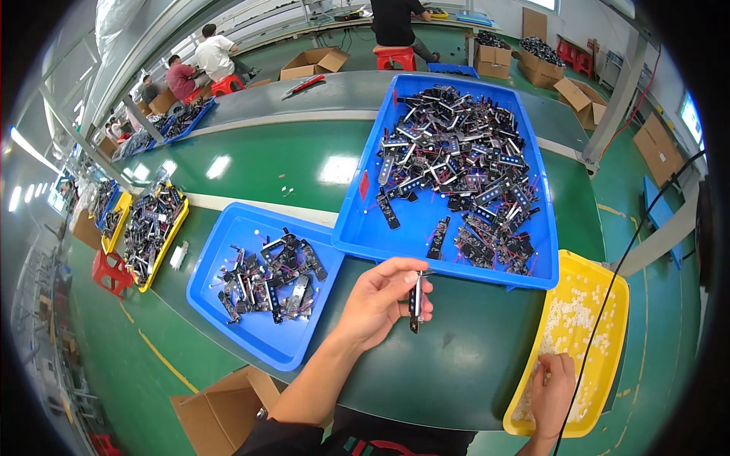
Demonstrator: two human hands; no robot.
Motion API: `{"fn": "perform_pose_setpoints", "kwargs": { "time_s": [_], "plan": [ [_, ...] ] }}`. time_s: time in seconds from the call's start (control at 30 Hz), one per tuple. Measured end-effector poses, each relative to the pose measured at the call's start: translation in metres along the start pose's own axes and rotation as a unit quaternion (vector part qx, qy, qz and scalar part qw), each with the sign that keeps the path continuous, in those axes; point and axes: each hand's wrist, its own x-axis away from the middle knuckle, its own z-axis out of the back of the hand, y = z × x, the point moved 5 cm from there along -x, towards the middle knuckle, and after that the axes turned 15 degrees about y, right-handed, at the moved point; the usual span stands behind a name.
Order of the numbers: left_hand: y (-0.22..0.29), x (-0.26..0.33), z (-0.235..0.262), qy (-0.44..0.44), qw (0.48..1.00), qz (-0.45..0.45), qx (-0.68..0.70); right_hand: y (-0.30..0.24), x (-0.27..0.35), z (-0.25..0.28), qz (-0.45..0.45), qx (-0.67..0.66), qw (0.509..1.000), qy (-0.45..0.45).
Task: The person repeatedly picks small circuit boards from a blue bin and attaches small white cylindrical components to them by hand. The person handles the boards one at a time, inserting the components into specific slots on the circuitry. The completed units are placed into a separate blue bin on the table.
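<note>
My left hand point(379, 305) is closed on a narrow black circuit board point(415, 304) with a pale strip along it, held upright between thumb and fingers above the table. My right hand point(553, 389) reaches down into a yellow tray point(617, 334) of small white plastic pieces point(579, 308). Its fingers are curled together among the pieces; what they pinch, if anything, is hidden. Just beyond my left hand stands a large blue tray point(395, 243) heaped with similar boards point(464, 144). A smaller blue tray point(220, 319) on the left holds a lesser pile of boards point(270, 277).
A dark cable point(608, 292) hangs across the yellow tray near my right hand. An open cardboard box point(220, 410) stands below the table at left. Red-handled pliers point(304, 86) lie on the far bench. Yellow trays of boards point(152, 232) line the left; several people sit farther off.
</note>
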Motion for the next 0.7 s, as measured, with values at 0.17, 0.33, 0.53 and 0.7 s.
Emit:
{"fn": "perform_pose_setpoints", "kwargs": {
  "time_s": [0.17,0.33,0.53,0.7],
  "plan": [
    [0.003,0.002,0.004,0.025,0.999,-0.027,-0.035,0.006,0.0,0.005,-0.035,0.0,0.999,0.037],
    [0.004,0.006,0.001,0.014,0.998,-0.057,-0.037,-0.004,-0.004,0.021,-0.042,-0.066,0.992,0.101],
    [0.005,0.012,-0.008,-0.005,0.99,-0.122,-0.074,-0.069,0.0,0.019,-0.072,-0.371,0.914,0.15],
    [0.004,0.01,-0.004,-0.001,0.99,-0.115,-0.085,-0.13,-0.026,-0.01,-0.01,-0.488,0.866,0.112]
  ]
}}
